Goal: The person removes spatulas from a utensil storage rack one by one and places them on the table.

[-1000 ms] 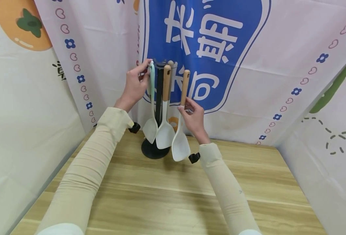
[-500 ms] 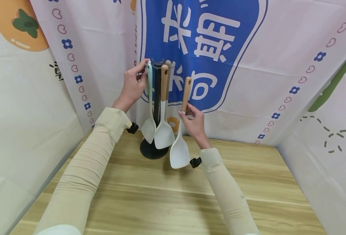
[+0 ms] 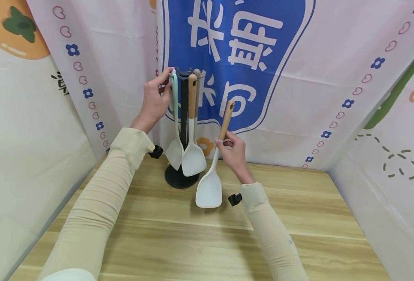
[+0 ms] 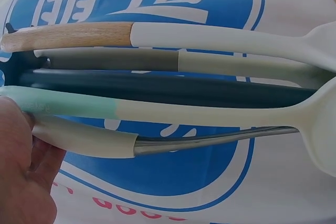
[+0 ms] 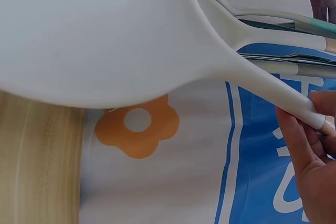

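My right hand (image 3: 234,154) pinches a white spatula (image 3: 209,189) where its wooden handle meets the white neck. The spatula hangs tilted, blade down, apart from the rack and in front of it. In the right wrist view its broad blade (image 5: 100,30) fills the upper left. At the rack's top my left hand (image 3: 154,99) pinches the end of a mint-handled utensil with a pale head (image 3: 175,154). Another wooden-handled white spatula (image 3: 194,160) hangs beside it on the black utensil rack (image 3: 182,177). In the left wrist view, a cream-handled utensil (image 4: 94,137) with a metal shaft hangs by the left fingers.
The rack stands on a wood-grain table (image 3: 199,246) near its back edge. A grey-handled utensil (image 4: 115,60) also hangs there, partly hidden. Printed cloth (image 3: 298,117) hangs close behind, and pale cloth walls (image 3: 24,164) flank the table on both sides.
The spatula in my right hand has come lower and toward me, away from the rack, and tilts more. My left hand has kept its place at the rack's top.
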### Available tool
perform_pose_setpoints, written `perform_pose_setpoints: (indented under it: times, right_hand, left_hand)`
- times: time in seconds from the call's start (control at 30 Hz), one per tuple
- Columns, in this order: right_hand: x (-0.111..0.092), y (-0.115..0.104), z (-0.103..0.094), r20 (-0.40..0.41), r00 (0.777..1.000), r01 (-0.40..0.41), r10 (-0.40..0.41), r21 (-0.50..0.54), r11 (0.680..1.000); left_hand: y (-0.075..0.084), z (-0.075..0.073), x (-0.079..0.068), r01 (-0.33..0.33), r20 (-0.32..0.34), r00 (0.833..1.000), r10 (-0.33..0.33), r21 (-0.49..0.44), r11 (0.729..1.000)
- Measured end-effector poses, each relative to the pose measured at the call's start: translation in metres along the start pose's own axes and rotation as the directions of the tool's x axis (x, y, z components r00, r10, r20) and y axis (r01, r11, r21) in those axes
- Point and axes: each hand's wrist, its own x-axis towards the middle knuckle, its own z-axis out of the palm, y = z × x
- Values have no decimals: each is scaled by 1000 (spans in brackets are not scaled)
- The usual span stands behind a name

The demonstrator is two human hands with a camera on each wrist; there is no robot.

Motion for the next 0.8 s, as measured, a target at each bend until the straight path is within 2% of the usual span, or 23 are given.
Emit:
perform_pose_setpoints:
  times: [0.2,0.27,0.5,0.8]
  right_hand:
    - [-14,-24,-2,34,999,-14,14,6,1000]
    - [-18,-25,-2,39,999,-12,13,-4,1000]
    - [-18,10,2,27,998,-53,54,-51,997]
    - [-25,21,1,63,997,-48,52,-59,997]
  left_hand:
    - [0,-2,0,-3,-3,1000,3,6,1000]
    - [1,-2,-1,1,0,1000,-1,6,1000]
    - [1,-1,-1,4,0,1000,-4,2,1000]
    - [1,-1,-1,-1,-1,1000,1,1,1000]
